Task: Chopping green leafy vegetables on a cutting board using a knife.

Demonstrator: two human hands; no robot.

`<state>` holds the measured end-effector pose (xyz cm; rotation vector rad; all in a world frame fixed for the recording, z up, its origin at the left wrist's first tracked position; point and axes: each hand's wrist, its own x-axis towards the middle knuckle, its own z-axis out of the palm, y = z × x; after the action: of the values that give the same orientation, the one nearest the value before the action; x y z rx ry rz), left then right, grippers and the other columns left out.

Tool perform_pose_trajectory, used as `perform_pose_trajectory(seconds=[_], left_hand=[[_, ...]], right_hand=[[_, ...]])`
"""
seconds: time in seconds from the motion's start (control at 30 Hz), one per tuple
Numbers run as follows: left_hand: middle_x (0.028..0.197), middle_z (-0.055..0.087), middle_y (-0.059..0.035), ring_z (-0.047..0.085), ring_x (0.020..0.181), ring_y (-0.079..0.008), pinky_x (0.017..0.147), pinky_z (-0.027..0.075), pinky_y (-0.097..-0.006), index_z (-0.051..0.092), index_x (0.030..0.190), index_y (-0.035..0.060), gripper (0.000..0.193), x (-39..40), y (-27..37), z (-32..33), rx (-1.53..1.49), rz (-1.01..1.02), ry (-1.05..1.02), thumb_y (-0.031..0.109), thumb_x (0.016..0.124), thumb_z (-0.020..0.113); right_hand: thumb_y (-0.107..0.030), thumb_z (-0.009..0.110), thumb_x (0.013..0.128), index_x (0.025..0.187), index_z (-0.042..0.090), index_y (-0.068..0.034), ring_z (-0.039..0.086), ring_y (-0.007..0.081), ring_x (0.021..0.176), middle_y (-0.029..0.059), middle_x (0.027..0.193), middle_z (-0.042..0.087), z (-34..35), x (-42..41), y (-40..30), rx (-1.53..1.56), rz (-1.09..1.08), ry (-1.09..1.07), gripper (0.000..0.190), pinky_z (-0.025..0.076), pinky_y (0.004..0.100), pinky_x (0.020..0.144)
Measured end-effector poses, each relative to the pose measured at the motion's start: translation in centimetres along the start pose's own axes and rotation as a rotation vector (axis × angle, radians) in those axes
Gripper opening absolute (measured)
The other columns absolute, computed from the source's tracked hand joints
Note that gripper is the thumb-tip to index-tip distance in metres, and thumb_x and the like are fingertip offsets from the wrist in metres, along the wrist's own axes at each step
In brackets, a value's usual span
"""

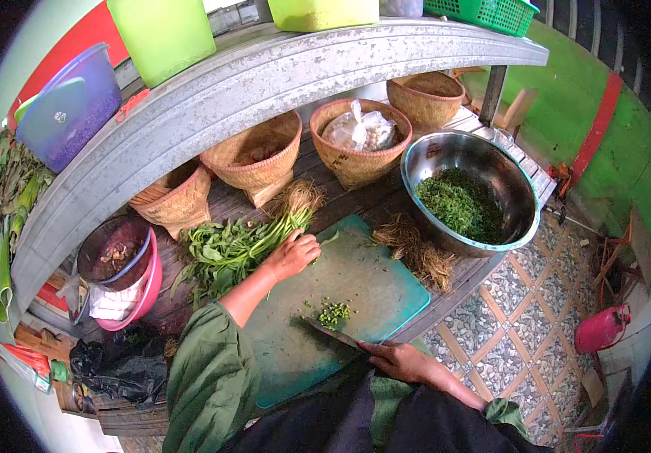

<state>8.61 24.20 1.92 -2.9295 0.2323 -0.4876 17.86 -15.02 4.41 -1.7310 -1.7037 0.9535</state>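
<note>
My left hand [293, 256] is curled over the stems of a bunch of leafy greens [235, 243], at the upper left edge of the cutting board. The bunch still has its pale roots [303, 198]. The undersides of my fingers are hidden. In my right hand [402, 360] is a kitchen knife [334, 334], its blade low over the green cutting board [359, 277]. By the blade's tip lies a small heap of chopped green stems [334, 313]. Cut-off roots [416, 249] lie beside the board's right side.
A steel bowl [515, 218] with chopped greens stands at the right. Woven baskets [331, 161] line the back beneath a metal shelf [303, 68]. A pink basin [153, 297] and black plastic bag [116, 362] are at the left. A gas cylinder [600, 328] is on the floor.
</note>
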Motion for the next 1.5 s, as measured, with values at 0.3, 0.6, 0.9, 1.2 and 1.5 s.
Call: perform_pose_trajectory(seconds=[0.3,0.6,0.9,1.2,1.5], left_hand=[[0.107,0.062,-0.0057,0.054,0.111,-0.0234,0.103,0.035,-0.0466,0.066,0.102,0.0068,0.018,0.5,2.1,0.5,0.058,-0.161,-0.015,0.015,0.086,0.064],[0.098,0.062,-0.0060,0.058,0.103,-0.0245,0.107,0.034,-0.0472,0.067,0.100,0.0080,0.017,0.0,2.4,0.6,-0.034,-0.308,0.007,0.011,0.087,0.056],[0.086,0.060,-0.0088,0.058,0.090,-0.0265,0.087,0.041,-0.0419,0.071,0.088,0.0066,0.008,-1.2,3.8,1.2,0.023,-0.445,0.178,0.011,0.085,0.064],[0.131,0.054,-0.0141,0.040,0.130,-0.0301,0.109,0.025,-0.0567,0.073,0.096,0.0094,0.018,-0.7,6.1,-1.3,0.082,-0.679,0.013,0.023,0.087,0.065],[0.151,0.037,-0.0167,0.021,0.146,-0.0322,0.116,0.003,-0.0650,0.073,0.091,0.0107,0.017,-1.2,5.8,-1.6,0.139,-0.718,-0.043,0.023,0.089,0.061]], right_hand=[[-0.029,0.050,0.098,0.146,0.041,-0.020,0.060,0.0449,0.104,0.0268,0.119,0.058,0.3,-0.1,0.2,-0.067,-0.008,0.006,0.050,0.051,0.0487,0.089],[-0.025,0.056,0.095,0.144,0.046,-0.019,0.064,0.0406,0.083,0.0215,0.094,0.062,-0.9,-0.2,-2.2,-0.357,0.029,-0.030,0.051,0.053,0.0479,0.073],[-0.021,0.054,0.094,0.141,0.047,-0.013,0.065,0.0390,0.077,0.0189,0.084,0.063,-1.4,0.6,-1.4,-0.271,0.002,0.121,0.048,0.053,0.0480,0.068],[-0.021,0.057,0.092,0.140,0.050,-0.016,0.065,0.0349,0.071,0.0172,0.080,0.061,0.1,2.4,-2.6,-0.549,-0.107,0.031,0.049,0.053,0.0440,0.060],[-0.021,0.056,0.094,0.139,0.051,-0.016,0.064,0.0430,0.073,0.0208,0.083,0.062,-1.4,1.6,-0.8,-0.320,0.083,0.214,0.046,0.053,0.0494,0.067]])
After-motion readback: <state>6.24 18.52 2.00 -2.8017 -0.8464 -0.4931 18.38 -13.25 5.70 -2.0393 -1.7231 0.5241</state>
